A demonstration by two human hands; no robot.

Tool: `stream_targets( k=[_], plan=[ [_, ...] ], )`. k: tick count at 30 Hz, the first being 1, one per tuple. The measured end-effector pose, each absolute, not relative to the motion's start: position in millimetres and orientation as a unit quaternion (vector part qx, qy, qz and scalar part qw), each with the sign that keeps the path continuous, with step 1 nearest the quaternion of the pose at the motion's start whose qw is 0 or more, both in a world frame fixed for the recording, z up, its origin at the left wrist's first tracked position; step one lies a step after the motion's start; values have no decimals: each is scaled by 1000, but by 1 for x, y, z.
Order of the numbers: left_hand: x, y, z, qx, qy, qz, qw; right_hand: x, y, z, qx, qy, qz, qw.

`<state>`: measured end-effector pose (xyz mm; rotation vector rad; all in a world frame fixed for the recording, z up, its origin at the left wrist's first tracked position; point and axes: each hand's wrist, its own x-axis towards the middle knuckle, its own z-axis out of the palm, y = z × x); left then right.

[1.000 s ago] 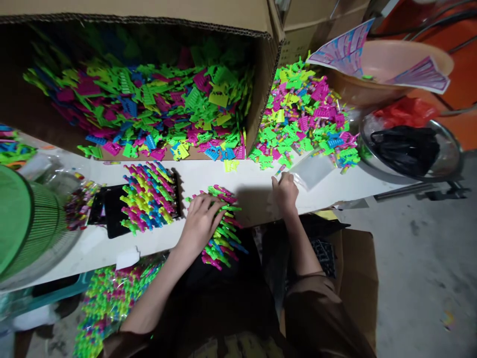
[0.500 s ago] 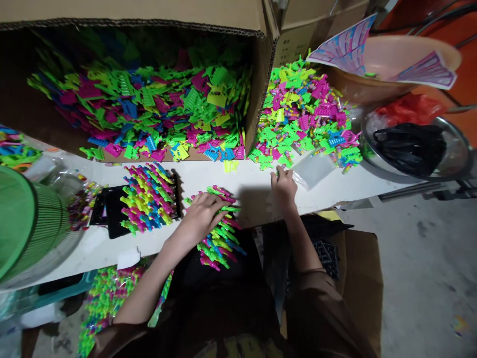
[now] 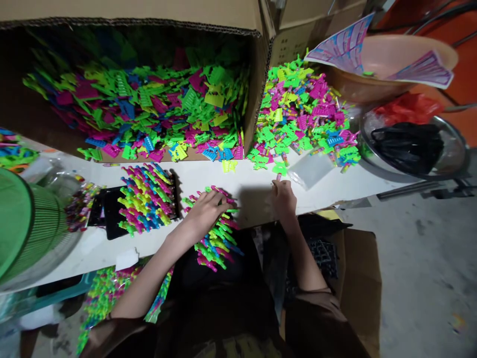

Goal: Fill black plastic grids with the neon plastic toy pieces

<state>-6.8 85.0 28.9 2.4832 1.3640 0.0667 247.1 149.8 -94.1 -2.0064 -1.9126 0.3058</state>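
My left hand (image 3: 206,211) lies over a block of small bright plastic pieces (image 3: 219,243) at the table's near edge. Its fingers are curled down among the pieces, and whatever is between thumb and fingertips is hidden. To the right, my right hand (image 3: 284,199) pinches a small pink tube-like piece (image 3: 278,177) that sticks up from its fingertips. Just beyond that hand spreads a heap of flat green, pink and yellow plastic pieces (image 3: 298,117). Left of my left hand stands a second block of pieces (image 3: 145,199), packed in slanting rows.
A large cardboard box (image 3: 257,99) full of loose plastic pieces lies open at the back. Green basket (image 3: 15,219) at left. On the right are a clear plastic bag (image 3: 313,169), a metal basin (image 3: 456,149) holding bags, and an orange basin (image 3: 417,49) with printed sheets.
My right hand has drawn back slightly from the heap, and the pink piece now shows at its fingertips. My left hand stays over the block, its fingers slightly shifted.
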Motion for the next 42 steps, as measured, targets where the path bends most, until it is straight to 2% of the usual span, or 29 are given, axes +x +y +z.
stream_targets(
  k=[4,9,11,22,33,42],
  plan=[
    [-9,84,30,866,472,32,163,234,128,-98,-666,-695,161,217],
    [-15,77,28,850,489,116,159,192,102,-110,-380,-796,367,296],
    [-18,71,26,831,514,151,148,178,98,-117,-332,-790,405,319],
    [-29,50,-4,789,573,178,133,167,101,-145,-327,-758,446,346],
    [-26,49,-3,787,576,169,141,165,98,-136,-344,-759,436,340],
    [-24,50,-4,780,581,180,146,170,111,-127,-295,-737,523,312]
  ],
)
